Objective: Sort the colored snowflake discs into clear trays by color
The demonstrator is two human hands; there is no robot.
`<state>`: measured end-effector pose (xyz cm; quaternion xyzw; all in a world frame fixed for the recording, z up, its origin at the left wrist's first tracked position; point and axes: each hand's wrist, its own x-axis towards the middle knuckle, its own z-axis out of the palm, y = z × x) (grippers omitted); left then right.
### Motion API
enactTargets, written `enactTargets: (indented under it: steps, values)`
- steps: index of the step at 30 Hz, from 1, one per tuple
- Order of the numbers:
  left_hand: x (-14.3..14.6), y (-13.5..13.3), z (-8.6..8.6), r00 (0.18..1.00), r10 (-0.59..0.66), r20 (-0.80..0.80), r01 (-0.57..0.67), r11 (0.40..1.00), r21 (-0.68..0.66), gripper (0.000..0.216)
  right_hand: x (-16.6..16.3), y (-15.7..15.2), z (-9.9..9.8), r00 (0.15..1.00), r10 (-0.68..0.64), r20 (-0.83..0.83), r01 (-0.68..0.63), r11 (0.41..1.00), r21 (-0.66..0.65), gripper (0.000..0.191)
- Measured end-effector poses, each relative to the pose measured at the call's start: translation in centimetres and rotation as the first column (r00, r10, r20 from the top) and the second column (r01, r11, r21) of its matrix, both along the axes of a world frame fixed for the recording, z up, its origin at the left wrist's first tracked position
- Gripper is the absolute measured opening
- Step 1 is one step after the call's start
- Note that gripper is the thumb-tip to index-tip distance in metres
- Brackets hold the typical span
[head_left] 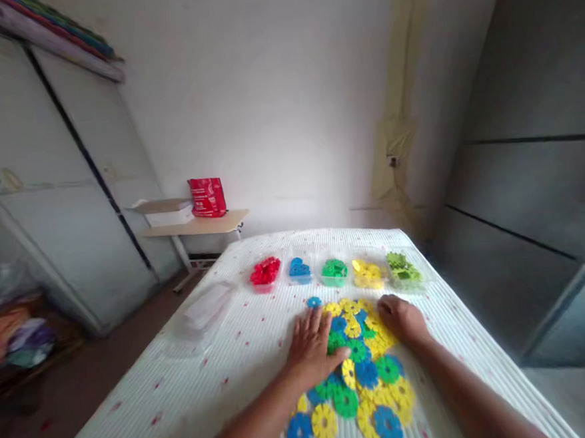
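Observation:
Yellow, blue and green notched plastic discs lie in a loose, overlapping pile [356,351] on the cloth-covered table. My left hand [309,348] rests flat along the pile's left side, fingers stretched out and thumb reaching over the green discs. On the far right side of the pile, my right hand [402,315] is closed, its knuckles up and fingers curled beside the yellow discs [381,339]. Whatever may be inside those fingers is hidden. A single blue disc [314,302] sits just beyond my left fingertips.
Clear tubs stand in a row behind the pile, holding red pieces [265,271], blue [299,268], green [335,269], yellow [367,272] and light green pieces [403,266]. Clear plastic lids [208,308] lie left. Beyond, a side table [222,222] bears a red bag [207,198].

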<state>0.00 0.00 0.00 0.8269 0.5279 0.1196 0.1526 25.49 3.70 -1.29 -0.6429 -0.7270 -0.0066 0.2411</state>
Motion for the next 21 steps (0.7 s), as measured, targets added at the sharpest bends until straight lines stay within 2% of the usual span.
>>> enactTargets:
  steps: [3, 6, 9, 12, 16, 21]
  values:
    - [-0.1, 0.4, -0.5, 0.995, 0.02, 0.099, -0.026, 0.998, 0.064, 0.071, 0.1, 0.0, 0.3, 1.0, 0.011, -0.009, -0.011, 1.0, -0.003, 0.026]
    - [-1.2, 0.7, -1.2, 0.959, 0.034, 0.281, -0.078, 0.986, 0.149, 0.055, 0.1, -0.3, 0.9, 0.998, 0.045, -0.035, -0.045, 0.999, -0.002, 0.025]
    - [-2.9, 1.2, -2.0, 0.879, 0.035, 0.475, -0.152, 0.966, 0.21, 0.041, -0.4, -0.8, 1.9, 0.982, 0.152, -0.115, -0.149, 0.988, 0.034, 0.026]
    - [-4.1, 2.0, -2.5, 0.786, 0.075, 0.613, -0.246, 0.949, 0.199, 0.032, -1.6, -1.4, 2.6, 0.96, 0.247, -0.136, -0.238, 0.968, 0.078, 0.027]
    - [-4.3, 2.6, -2.7, 0.707, 0.144, 0.693, -0.329, 0.934, 0.142, 0.028, -3.4, -1.9, 2.9, 0.971, 0.241, -0.004, -0.241, 0.971, 0.003, 0.021]
    - [-3.6, 2.4, -2.6, 0.727, 0.114, 0.677, -0.315, 0.932, 0.181, 0.025, -3.8, -1.8, 2.6, 0.967, 0.255, 0.023, -0.252, 0.964, -0.08, 0.021]
